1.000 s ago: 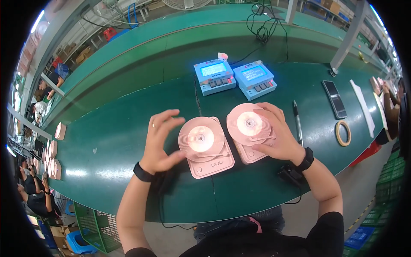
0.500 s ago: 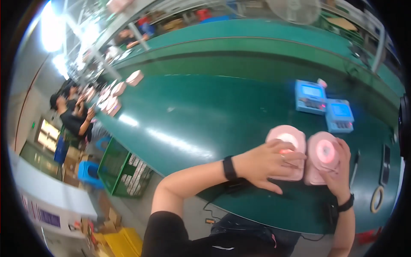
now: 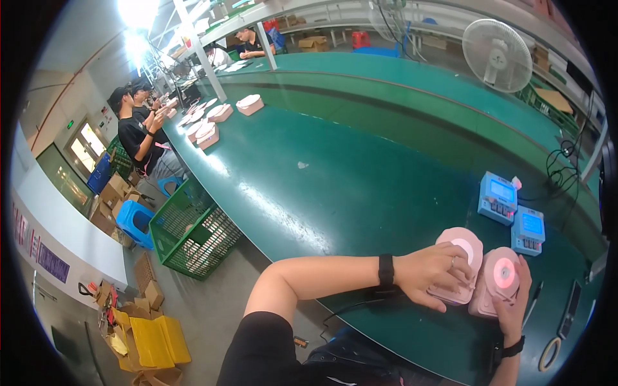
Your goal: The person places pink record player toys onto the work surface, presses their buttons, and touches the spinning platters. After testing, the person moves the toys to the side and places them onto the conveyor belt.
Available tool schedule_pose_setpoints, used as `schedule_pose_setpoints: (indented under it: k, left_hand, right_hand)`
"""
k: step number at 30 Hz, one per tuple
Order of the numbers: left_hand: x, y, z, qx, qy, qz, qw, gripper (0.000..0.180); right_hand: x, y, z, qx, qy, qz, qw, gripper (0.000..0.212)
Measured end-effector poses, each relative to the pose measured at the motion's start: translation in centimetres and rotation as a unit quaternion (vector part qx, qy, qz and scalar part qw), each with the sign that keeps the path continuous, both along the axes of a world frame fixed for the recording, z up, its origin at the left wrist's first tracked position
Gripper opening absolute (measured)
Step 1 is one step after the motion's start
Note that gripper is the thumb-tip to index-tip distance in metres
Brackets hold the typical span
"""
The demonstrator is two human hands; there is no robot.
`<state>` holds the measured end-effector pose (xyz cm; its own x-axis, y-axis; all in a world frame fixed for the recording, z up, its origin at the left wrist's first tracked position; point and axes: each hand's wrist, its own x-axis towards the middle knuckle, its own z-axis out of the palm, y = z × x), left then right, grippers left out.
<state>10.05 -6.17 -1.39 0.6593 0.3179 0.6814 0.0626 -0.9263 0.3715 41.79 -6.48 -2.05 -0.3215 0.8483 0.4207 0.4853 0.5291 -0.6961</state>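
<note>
Two pink rounded devices stand side by side at the near right of the green bench. My left hand (image 3: 439, 273) lies over the left pink device (image 3: 473, 246), fingers apart and slightly bent on its pale round face, the thumb off its lower edge. Part of that face is hidden by the fingers. On the right pink device (image 3: 487, 300), a ring around the centre glows red. My right hand (image 3: 513, 307) grips this one along its right side, thumb at the lower front and fingers along the far edge.
Behind the devices sit two blue boxes with lit screens, a left one (image 3: 497, 196) and a right one (image 3: 528, 230). A pen (image 3: 533, 302), a dark slim object (image 3: 570, 310) and a tape roll (image 3: 549, 354) lie rightward. Green crates (image 3: 193, 241) stand beside the bench; co-workers (image 3: 138, 132) work far left.
The whole view has shifted, so the bench and devices appear lower and farther right. The red glow under my left fingers no longer shows. Both hands stay on the same devices.
</note>
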Motion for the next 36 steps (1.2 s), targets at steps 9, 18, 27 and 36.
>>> schedule_pose_setpoints:
  k: [9, 18, 27, 36]
  left_hand:
    - [0.8, 0.2, 0.8, 0.04, 0.018, 0.023, 0.999, 0.037]
    - [0.8, -0.1, 0.3, 0.058, 0.001, 0.038, 0.998, 0.033]
    - [0.6, 0.2, -0.2, 0.027, -0.063, 0.014, 0.998, 0.033]
    - [1.0, 0.1, -0.5, 0.034, -0.059, 0.019, 0.997, 0.03]
  right_hand:
    - [0.2, 0.1, 0.4, -0.008, -0.007, -0.013, 1.0, 0.083]
    - [0.2, 0.2, -0.1, 0.002, -0.018, -0.002, 1.0, 0.083]
    - [0.4, 0.3, -0.2, -0.005, 0.011, -0.004, 1.0, 0.083]
    - [0.4, 0.2, -0.1, -0.01, 0.006, -0.006, 1.0, 0.081]
